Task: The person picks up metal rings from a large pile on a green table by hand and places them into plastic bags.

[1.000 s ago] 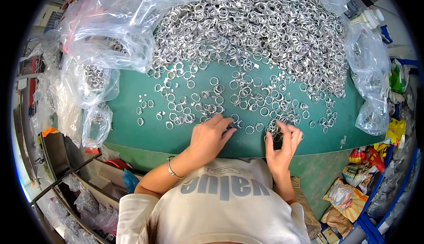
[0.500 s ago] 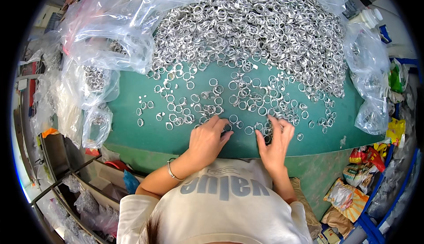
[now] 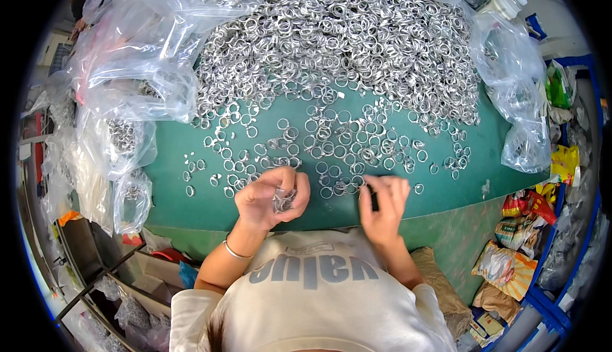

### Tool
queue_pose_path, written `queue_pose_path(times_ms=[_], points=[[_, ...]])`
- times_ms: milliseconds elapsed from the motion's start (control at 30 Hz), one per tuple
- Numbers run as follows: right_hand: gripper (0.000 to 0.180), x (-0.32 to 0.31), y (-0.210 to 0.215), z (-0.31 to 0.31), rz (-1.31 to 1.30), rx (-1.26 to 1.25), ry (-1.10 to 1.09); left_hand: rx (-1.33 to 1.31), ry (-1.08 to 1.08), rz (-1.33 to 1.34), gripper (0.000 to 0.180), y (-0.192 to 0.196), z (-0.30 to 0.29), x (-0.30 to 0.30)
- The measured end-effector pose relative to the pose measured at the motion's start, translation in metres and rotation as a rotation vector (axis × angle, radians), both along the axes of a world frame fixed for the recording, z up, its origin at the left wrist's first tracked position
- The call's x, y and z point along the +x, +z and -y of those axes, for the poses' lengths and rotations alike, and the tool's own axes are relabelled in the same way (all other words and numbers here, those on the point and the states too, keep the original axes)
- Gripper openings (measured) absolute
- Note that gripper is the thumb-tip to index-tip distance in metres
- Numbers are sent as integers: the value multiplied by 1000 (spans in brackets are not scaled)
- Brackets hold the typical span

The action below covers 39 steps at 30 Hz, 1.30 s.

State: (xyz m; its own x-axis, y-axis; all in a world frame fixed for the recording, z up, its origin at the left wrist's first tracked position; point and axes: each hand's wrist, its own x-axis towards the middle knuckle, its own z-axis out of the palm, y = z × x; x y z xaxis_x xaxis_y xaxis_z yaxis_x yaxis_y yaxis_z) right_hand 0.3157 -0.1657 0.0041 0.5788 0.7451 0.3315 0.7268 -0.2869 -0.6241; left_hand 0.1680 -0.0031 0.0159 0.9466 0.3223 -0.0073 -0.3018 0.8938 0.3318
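Note:
My left hand (image 3: 271, 200) is lifted over the near edge of the green tabletop (image 3: 185, 192), its fingers curled around a small bunch of silver-coloured metal rings (image 3: 283, 200). Over to the right, my right hand (image 3: 384, 208) has thumb and forefinger tips brought close together beside a few loose rings (image 3: 341, 188). Whatever lies between those tips is too small to make out. Many more rings (image 3: 347, 136) are scattered singly and in clusters just beyond both hands.
A big heap of rings (image 3: 350, 33) covers the far part of the table. Clear plastic bags (image 3: 143, 84), some with rings inside, crowd the left; another plastic bag (image 3: 523, 110) hangs at the right edge. A white bottle (image 3: 507, 4) stands far right. Colourful packets (image 3: 503, 266) lie lower right.
My left hand has risen off the rings and turned, showing rings in its curled fingers. The right hand's thumb and forefinger have come together. The whole view has shifted slightly.

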Motion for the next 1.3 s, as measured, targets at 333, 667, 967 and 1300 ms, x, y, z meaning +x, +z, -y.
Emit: queue_pose_path(times_ms=[333,667,967,1300], points=[[17,36,8,-13,162,-213,-40,39,-98,-447,27,12,12,29],[12,14,32,-11,-604,95,93,210,-299,-712,37,19,16,37],[31,31,16,-10,-226,-1,-140,35,-382,-686,50,15,19,49],[21,28,3,-25,74,-148,141,93,-281,-665,39,16,20,46]])
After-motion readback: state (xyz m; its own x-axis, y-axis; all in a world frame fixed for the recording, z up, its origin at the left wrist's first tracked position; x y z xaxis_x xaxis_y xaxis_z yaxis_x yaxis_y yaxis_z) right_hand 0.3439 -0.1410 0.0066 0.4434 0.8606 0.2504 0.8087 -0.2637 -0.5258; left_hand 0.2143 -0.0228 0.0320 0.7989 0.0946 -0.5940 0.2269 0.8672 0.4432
